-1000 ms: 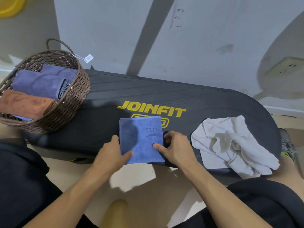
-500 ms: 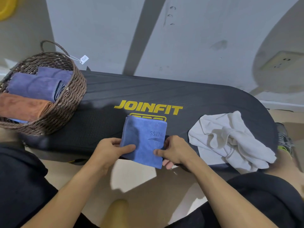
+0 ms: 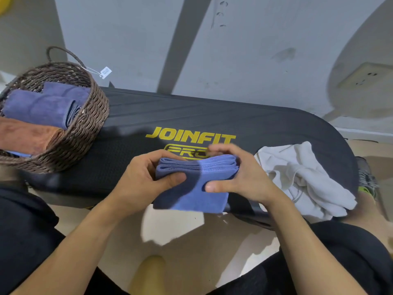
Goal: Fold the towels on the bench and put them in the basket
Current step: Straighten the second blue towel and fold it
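basket (image 3: 89, 124) cut off left, right hand (image 3: 240, 177) blurred

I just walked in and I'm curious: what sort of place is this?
Probably a gym or home workout corner. The padded black bench carries a JOINFIT PRO logo, and small towels sit folded in a wicker basket beside a plain wall.

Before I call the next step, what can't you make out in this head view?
- Basket: left part cut off by the frame edge; towel count unknown.
- Blue towel: underside and far fingers hidden by its folds.
- Tag print: too small.
- White towel: crumpled, shape unclear.
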`<state>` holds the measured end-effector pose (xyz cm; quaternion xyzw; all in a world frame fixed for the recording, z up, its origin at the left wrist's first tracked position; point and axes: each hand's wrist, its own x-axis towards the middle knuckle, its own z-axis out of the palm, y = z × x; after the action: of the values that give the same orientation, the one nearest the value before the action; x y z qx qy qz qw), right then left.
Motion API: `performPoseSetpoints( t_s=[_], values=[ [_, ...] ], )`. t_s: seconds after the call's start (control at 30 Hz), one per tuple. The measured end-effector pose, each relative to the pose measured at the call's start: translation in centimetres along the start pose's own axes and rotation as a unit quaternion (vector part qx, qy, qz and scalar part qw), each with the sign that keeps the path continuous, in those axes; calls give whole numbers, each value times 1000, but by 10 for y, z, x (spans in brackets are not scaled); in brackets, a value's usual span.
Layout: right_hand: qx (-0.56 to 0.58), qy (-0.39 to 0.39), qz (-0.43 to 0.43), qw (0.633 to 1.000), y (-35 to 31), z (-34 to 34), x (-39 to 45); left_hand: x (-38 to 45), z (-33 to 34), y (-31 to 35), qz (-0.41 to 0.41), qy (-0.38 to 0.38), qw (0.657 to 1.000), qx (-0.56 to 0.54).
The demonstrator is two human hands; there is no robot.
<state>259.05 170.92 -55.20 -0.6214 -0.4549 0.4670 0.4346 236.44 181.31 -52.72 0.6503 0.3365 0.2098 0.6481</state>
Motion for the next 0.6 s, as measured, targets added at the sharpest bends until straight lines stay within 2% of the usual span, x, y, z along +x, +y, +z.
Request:
performPoseSetpoints(
  t_s=[0.03, 0.1, 0.17, 0.2, 0.3, 0.37, 0.5, 0.6],
  values=[
    [78, -51, 46, 995, 6, 0, -2, 2, -1, -4, -16, 15, 1000, -18],
    [166, -73, 104, 978, 21, 4, -3, 7, 1, -17, -81, 70, 992, -71],
    [198, -31, 137, 970, 35, 11, 2, 15, 6, -33, -182, 123, 965, -140],
    [201, 6, 151, 968, 41, 14, 6, 17, 7, -41, -231, 126, 953, -152],
    [138, 129, 202, 961, 58, 22, 16, 14, 8, -67, -320, 72, 943, -56],
    [103, 172, 220, 955, 66, 25, 19, 9, 12, -80, -311, 69, 948, 14],
    [92, 216, 217, 947, 70, 21, 24, 15, 19, -86, -201, 171, 963, 56],
    [-33, 311, 171, 934, 64, 14, 22, 15, 20, -86, -81, 217, 950, 211]
  ],
)
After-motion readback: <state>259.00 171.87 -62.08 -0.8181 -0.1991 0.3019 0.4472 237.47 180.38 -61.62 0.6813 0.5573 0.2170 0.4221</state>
